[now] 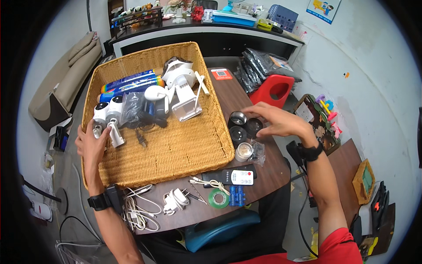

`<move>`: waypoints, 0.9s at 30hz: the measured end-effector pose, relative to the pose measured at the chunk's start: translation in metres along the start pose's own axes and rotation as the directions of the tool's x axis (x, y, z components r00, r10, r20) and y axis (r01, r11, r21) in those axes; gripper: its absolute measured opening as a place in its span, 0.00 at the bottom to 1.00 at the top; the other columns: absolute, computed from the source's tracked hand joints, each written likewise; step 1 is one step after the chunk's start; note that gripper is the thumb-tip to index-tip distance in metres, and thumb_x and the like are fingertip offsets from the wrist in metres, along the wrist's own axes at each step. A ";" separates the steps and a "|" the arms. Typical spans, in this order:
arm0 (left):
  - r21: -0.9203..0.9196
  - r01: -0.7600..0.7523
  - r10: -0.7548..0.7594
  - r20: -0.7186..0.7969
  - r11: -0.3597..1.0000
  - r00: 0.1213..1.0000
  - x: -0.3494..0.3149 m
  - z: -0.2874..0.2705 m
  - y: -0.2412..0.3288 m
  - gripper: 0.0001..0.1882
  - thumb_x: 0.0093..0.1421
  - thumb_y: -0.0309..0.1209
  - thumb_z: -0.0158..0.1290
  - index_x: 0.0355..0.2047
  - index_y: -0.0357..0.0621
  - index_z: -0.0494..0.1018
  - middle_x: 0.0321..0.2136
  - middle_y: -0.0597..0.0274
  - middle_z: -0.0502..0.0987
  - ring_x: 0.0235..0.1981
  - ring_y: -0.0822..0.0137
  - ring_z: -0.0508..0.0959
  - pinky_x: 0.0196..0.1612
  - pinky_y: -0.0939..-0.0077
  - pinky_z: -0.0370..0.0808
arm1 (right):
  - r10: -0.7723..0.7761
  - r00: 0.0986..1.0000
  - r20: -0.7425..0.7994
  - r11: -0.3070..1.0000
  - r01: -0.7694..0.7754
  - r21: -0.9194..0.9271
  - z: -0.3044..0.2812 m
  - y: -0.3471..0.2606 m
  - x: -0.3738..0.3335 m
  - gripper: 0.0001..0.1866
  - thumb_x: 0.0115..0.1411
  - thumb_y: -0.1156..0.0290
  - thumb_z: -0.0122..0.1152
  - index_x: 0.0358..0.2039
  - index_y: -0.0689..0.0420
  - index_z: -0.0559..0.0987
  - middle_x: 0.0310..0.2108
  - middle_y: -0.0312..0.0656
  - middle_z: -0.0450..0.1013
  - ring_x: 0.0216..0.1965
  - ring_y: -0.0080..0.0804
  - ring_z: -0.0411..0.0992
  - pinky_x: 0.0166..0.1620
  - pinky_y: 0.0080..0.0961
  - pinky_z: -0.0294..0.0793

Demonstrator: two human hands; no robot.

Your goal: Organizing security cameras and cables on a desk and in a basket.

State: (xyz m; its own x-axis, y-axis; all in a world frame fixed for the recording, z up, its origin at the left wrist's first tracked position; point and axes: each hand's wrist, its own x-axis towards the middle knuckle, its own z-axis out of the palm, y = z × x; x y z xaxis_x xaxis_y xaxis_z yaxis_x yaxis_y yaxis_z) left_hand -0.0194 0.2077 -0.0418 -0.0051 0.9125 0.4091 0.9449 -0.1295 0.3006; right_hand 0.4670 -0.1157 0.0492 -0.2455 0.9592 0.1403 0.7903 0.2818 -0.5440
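My left hand (90, 144) reaches over the left rim of a wicker basket (176, 154). Its fingers are spread, with the thumb beside a white camera bracket (116, 135) and the fingertips close to two white security cameras (108, 110). Over several small round containers, my right hand (281, 120) has its thumb and fingers apart around a black round container (254, 127); whether they press on it is unclear. Beside that sit a silver-rimmed container (238, 118), another black one (238, 134) and a white jar (244, 152).
The basket also holds blue tubes (127, 83), a larger white device (182, 88) and bagged black cables (134, 108). At the table's front edge lie white cables (140, 209), an adapter (176, 201), green tape (218, 198), blue batteries (237, 196) and a remote (241, 177). A red stool (273, 89) stands behind.
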 end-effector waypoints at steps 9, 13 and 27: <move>0.018 0.009 -0.009 0.020 1.000 1.000 0.002 -0.004 0.002 0.47 0.57 0.67 0.62 0.72 0.63 0.67 0.76 0.43 0.51 0.75 0.35 0.49 0.70 0.30 0.51 | 0.208 0.977 0.041 0.948 -0.191 -0.255 0.019 -0.037 -0.059 0.26 0.54 0.76 0.75 0.55 0.55 0.81 0.45 0.45 0.77 0.41 0.45 0.80 0.46 0.41 0.79; 0.051 0.025 -0.025 0.001 0.998 1.000 -0.003 -0.009 0.001 0.43 0.59 0.67 0.61 0.71 0.65 0.69 0.76 0.42 0.54 0.75 0.35 0.51 0.71 0.32 0.51 | 0.239 0.971 0.025 0.941 -0.225 -0.252 0.035 -0.031 -0.061 0.28 0.54 0.75 0.75 0.56 0.56 0.78 0.46 0.47 0.76 0.43 0.50 0.79 0.46 0.43 0.78; 0.016 0.033 -0.033 -0.001 0.999 0.999 -0.024 -0.018 0.030 0.46 0.56 0.64 0.65 0.70 0.57 0.70 0.75 0.36 0.53 0.74 0.33 0.54 0.69 0.30 0.53 | 0.220 0.974 -0.048 0.973 -0.223 -0.055 -0.029 -0.090 0.008 0.14 0.54 0.79 0.74 0.41 0.59 0.81 0.25 0.34 0.63 0.28 0.22 0.64 0.32 0.25 0.64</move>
State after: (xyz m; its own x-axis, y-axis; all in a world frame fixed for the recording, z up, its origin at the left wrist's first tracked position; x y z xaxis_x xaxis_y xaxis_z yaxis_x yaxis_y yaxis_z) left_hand 0.0032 0.1753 -0.0271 -0.0369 0.9158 0.3998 0.9493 -0.0929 0.3002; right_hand 0.4096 -0.1330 0.1231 -0.0380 0.9977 0.0564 0.8550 0.0617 -0.5149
